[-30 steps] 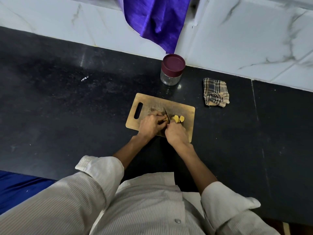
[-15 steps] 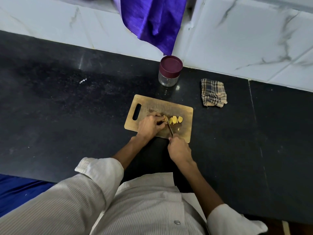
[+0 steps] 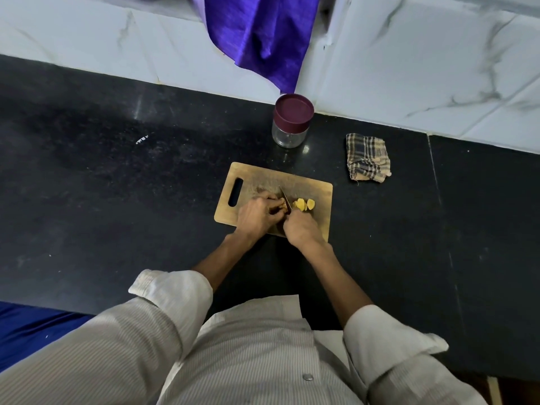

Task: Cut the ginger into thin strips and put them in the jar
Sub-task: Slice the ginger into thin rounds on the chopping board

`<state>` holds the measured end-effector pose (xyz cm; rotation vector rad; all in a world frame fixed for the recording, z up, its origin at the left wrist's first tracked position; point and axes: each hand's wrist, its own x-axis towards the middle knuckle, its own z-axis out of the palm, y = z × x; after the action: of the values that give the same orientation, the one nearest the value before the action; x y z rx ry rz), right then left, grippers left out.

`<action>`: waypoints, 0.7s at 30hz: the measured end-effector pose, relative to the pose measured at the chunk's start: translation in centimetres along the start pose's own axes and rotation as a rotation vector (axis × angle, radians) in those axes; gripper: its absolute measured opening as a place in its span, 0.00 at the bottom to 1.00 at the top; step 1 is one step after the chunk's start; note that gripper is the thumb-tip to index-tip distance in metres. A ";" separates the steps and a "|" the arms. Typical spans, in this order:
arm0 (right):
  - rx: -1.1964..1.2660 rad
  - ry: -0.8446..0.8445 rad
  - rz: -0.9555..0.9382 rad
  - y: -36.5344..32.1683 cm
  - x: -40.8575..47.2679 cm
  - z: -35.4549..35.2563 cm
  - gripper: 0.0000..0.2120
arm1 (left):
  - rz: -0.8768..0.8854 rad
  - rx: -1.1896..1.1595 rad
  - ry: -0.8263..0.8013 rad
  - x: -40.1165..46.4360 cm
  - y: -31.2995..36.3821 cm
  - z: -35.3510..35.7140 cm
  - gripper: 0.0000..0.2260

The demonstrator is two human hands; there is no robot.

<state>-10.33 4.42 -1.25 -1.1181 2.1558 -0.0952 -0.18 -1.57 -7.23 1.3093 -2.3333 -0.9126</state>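
Observation:
A wooden cutting board (image 3: 318,191) lies on the black counter. My left hand (image 3: 258,214) curls over the uncut ginger piece, which is mostly hidden under its fingers. My right hand (image 3: 302,229) grips the handle of a knife (image 3: 285,200) whose blade stands against the left fingertips. Several yellow ginger slices (image 3: 304,204) lie just right of the blade. A glass jar (image 3: 290,133) with a maroon lid on it stands behind the board, near the wall.
A folded checked cloth (image 3: 368,157) lies right of the jar. A purple cloth (image 3: 260,39) hangs over the marble wall above the jar. The black counter (image 3: 117,185) stretches left and right of the board.
My right hand drew the knife back toward me half a second ago, then pushed forward again to the ginger. My left hand stayed on the ginger piece.

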 end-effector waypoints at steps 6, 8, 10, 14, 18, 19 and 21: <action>-0.024 0.018 0.019 1.5 -1.2 0.7 0.13 | -0.017 -0.026 -0.054 -0.7 0.8 0.5 0.14; -0.029 0.030 0.018 1.6 -1.2 0.8 0.13 | -0.019 -0.012 -0.047 -0.9 0.9 0.5 0.14; -0.028 0.030 0.021 1.7 -1.3 1.1 0.13 | -0.004 0.016 -0.036 -1.2 1.1 0.5 0.14; -0.002 0.017 0.028 2.8 -2.4 2.1 0.12 | -0.011 0.041 -0.022 -1.3 0.9 0.7 0.15; 0.021 -0.023 0.071 4.1 -3.5 2.3 0.11 | 0.002 0.020 0.000 -0.9 0.5 0.6 0.15; 0.037 -0.041 0.072 4.4 -3.6 2.3 0.12 | 0.002 0.020 -0.003 -1.1 0.4 0.7 0.15; 0.117 -0.077 0.073 5.0 -3.6 2.2 0.12 | 0.002 0.008 0.007 -1.4 0.5 0.6 0.15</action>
<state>-11.09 10.74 -2.73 -0.9603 2.0921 -0.1405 -0.12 0.01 -7.34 1.3115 -2.3349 -0.8975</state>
